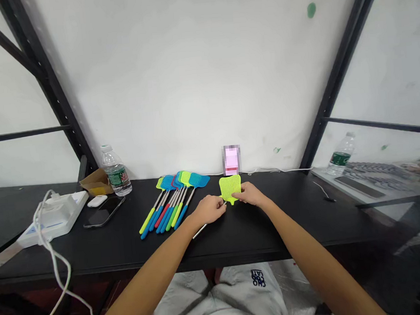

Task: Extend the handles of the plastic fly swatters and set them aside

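Observation:
In front of me, a yellow-green fly swatter head with a perforated face is upright between my hands. My right hand pinches its lower right edge. My left hand is closed around a thin metal rod, whose bare end sticks out toward the table's front edge. The rod's other end is near the base of the head; whether they are joined I cannot tell. Left of my hands lies a row of fly swatters with blue, yellow and red heads, metal shafts and coloured grips pointing toward me.
A small upright card or screen, blurred out, leans at the wall. To the left are a water bottle, a cardboard box, a phone, a white case and a power strip with cables. Black metal posts flank the black table.

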`<action>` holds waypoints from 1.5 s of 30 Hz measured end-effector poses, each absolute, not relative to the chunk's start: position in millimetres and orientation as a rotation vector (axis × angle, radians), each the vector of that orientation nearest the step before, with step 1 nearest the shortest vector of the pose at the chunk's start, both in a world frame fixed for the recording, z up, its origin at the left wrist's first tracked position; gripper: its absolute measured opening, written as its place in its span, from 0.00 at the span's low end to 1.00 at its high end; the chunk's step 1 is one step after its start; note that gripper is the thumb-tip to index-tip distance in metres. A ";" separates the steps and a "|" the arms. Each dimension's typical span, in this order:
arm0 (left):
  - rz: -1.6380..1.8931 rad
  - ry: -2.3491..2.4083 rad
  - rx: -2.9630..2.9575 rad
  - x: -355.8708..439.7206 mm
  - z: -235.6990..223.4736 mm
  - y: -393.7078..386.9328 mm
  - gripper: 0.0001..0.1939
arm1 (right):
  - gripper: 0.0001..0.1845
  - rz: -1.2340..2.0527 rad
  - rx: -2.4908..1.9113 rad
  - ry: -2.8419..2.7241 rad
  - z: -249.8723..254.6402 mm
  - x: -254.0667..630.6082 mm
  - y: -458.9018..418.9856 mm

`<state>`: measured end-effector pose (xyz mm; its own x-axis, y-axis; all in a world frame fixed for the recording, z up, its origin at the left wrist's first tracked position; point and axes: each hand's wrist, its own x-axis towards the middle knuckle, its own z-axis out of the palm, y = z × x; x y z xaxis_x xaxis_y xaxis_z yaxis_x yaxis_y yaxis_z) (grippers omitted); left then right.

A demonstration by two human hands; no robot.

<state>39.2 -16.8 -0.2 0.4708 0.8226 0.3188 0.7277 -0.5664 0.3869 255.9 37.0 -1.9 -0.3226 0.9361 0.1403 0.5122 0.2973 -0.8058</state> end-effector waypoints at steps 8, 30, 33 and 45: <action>0.790 1.317 2.505 38.5 -2.2 -16.7 0.14 | 0.05 1.058 -1.234 -1.885 -1.5 254.4 34.1; 1.084 1.308 2.378 39.2 5.8 -19.0 0.12 | 0.19 1.278 -0.885 -1.525 6.6 230.8 16.1; 1.088 1.312 2.371 39.7 7.0 -20.0 0.13 | 0.19 1.289 -0.892 -1.520 6.8 230.5 15.8; 1.126 1.289 2.377 40.2 10.0 -22.5 0.13 | 0.19 1.473 -0.815 -1.431 1.3 229.4 18.8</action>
<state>40.2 -22.5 10.0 0.3248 0.7872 0.5242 0.6248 -0.5947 0.5059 229.4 18.8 1.3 -0.3792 0.9165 0.1272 -0.1540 0.0731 -0.9854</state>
